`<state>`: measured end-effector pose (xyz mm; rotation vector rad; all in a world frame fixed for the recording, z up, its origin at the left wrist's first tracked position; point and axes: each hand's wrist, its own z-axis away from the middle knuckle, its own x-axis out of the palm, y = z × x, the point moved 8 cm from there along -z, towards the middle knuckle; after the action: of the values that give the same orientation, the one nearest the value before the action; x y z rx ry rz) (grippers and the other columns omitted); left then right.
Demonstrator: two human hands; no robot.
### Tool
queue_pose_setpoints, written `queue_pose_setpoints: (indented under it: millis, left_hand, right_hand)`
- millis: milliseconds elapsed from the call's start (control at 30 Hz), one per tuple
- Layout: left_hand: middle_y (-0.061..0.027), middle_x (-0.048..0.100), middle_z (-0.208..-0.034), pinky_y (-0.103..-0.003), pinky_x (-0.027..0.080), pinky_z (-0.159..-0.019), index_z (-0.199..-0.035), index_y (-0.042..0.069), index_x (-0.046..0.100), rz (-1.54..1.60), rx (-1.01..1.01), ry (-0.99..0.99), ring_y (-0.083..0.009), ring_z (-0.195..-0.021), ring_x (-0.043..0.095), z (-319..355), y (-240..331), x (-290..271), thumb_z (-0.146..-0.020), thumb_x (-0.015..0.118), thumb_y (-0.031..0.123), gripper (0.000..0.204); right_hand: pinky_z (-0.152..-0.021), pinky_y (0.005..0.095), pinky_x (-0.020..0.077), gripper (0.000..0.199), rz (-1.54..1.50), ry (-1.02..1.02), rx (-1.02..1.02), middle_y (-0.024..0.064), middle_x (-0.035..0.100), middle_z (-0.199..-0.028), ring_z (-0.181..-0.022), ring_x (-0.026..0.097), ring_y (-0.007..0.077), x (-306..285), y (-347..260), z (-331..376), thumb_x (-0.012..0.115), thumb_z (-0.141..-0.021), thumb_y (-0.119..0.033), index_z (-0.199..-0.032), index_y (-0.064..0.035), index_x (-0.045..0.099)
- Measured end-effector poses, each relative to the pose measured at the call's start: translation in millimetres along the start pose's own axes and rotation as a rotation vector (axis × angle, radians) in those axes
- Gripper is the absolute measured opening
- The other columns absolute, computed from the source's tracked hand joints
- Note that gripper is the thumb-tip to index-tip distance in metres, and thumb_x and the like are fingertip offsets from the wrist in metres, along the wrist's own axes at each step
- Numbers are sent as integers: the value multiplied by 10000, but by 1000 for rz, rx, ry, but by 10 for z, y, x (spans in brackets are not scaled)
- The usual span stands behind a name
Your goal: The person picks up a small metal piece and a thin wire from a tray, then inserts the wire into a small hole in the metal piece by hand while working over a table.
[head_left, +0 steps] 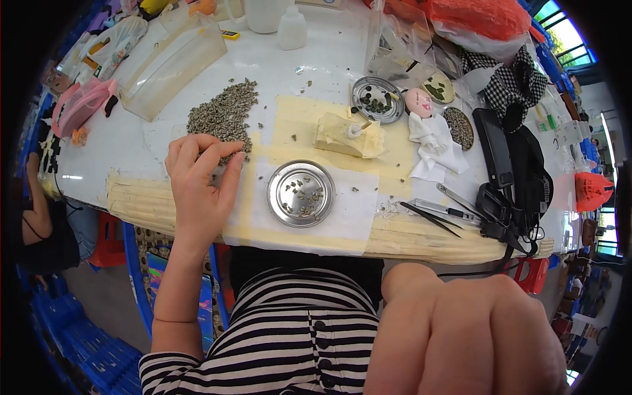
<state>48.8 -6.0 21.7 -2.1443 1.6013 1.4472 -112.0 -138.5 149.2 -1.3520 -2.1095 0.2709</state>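
My left hand (201, 174) is at the near edge of a heap of small grey-green pieces (224, 108). Its thumb and forefinger come together in a pinch there, and whatever lies between the tips is too small to name. Large and close in the lower right is my right hand (467, 329), its fingers bent and knuckles showing. The fingertips, and anything in them, are hidden. Between the hands, a round metal dish (277, 210) holds several small dark pieces. Behind it stands a tape-covered block (339, 137) with a short white peg on it.
Black tweezers (431, 219) and a craft knife (444, 210) lie right of the dish. Farther back are another metal dish (394, 120), a crumpled tissue (434, 148) and a black strap bundle (526, 164). A clear plastic bin (174, 72) and pink case (82, 105) stand left.
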Motion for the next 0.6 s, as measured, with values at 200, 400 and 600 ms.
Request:
queue_pose_setpoints:
  millis: [200, 400, 600]
  left_hand:
    - [-50, 602, -931, -373, 377, -876, -978, 78, 736, -18, -29, -4, -242, -966, 515, -9, -19, -14, -825, 724, 93, 154]
    - [-67, 612, -949, -338, 422, -849, -1005, 50, 734, 77, -101, 34, -233, -941, 536, -31, -172, -159, -833, 698, 36, 177]
    - [-82, 629, -914, -317, 457, -797, -963, 20, 727, 72, -101, 51, -216, -895, 583, -173, -352, -280, -818, 706, 0, 148]
  right_hand:
    - [-710, 291, 542, 406, -40, -48, -22, 47, 703, -840, -794, 648, 187, -14, -87, 5, 500, -1015, -295, -799, -39, 729]
    - [-686, 285, 544, 444, -9, -171, -194, 38, 692, -771, -734, 645, 169, 42, -226, 86, 463, -1023, -277, -759, -36, 727]
    - [-1138, 455, 355, 460, 181, -803, -403, -37, 305, -1566, -1462, 273, 197, 622, -874, 709, 337, -1036, -170, -1491, -185, 406]
